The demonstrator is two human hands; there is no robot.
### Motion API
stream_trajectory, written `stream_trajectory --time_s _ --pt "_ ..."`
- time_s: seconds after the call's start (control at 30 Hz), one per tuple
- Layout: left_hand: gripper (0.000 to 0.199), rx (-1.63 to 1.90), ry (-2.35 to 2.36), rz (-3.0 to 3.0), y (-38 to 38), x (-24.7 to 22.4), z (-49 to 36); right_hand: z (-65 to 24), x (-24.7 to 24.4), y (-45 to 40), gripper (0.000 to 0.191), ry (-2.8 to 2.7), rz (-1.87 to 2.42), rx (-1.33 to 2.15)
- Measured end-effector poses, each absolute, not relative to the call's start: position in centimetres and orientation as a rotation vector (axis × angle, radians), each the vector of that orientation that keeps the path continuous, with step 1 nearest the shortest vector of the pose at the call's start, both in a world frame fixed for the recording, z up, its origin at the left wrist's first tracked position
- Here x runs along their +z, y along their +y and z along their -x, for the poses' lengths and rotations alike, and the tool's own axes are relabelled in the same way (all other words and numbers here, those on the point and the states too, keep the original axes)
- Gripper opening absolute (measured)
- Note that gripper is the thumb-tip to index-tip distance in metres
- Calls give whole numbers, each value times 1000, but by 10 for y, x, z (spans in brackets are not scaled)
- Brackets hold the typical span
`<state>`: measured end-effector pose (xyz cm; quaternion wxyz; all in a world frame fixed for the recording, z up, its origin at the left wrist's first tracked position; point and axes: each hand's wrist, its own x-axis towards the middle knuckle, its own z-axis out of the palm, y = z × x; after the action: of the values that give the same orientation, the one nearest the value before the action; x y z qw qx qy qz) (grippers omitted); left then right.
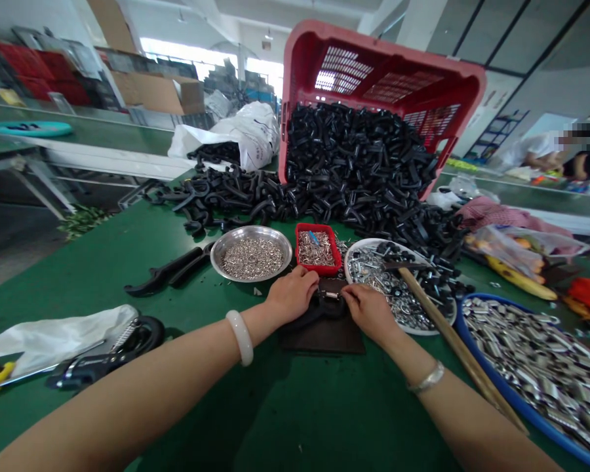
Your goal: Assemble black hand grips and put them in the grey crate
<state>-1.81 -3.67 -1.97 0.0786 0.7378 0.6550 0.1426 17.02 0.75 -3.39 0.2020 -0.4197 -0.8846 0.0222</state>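
Standing at this green workbench [285, 419], the eye goes first to the person's hands, which are drawn close together at the near edge. Between them sits a curved black plastic part [319, 308] with a small metal fitting, lying on a dark rubber mat [324, 337], probably there to give it a firm, non-slip bed. The right hand [368, 312] is closed on the part, its fingers curled over the metal end; the left hand [291, 296] lies across the other side, though whether it grips or merely steadies, I cannot tell. Everything needed seems laid out for a short reach: at 11 o'clock a steel bowl [250, 255] of small silver fittings, at 12 a little red tray [314, 249] of metal pins, and at 1 a white plate [373, 278] of screws and black pieces, with a wooden-handled hammer [452, 341] resting across it, handle toward the right hand. Farther out at 12, a tipped red crate [373, 78] spills a great heap of black parts [358, 164] forward — a bulk supply, by the look of it, kept within easy reach.
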Motion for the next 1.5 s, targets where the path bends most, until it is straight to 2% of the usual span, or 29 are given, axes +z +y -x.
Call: stream_trajectory --time_s 0.2,0.4,0.57,0.73,0.97,1.3,1.43,1.5 --pt "26 435 1970 -2256 -37 -22 18 -163 -25 -2 21 -2758 1166 -385" --pt "26 440 2010 -2221 -39 -19 16 -167 -17 0 20 -2863 1100 -353" --pt "19 631 1824 -2127 -30 -7 18 -166 -2 10 22 -2643 1037 51" --pt "18 792 1340 -1545 -22 8 25 -144 -1 9 18 -2066 904 693" --pt "17 836 1035 -961 -28 8 27 -129 -12 6 17 -1769 826 1082" --pt "17 718 1126 -974 -32 0 30 -134 -13 5 15 -2051 844 937" --pt "24 703 1349 -1273 -29 0 33 -134 -21 0 15 -2054 963 695" --pt "21 709 1506 -1537 -27 -2 36 -134 -25 -6 13 -2177 1025 541"
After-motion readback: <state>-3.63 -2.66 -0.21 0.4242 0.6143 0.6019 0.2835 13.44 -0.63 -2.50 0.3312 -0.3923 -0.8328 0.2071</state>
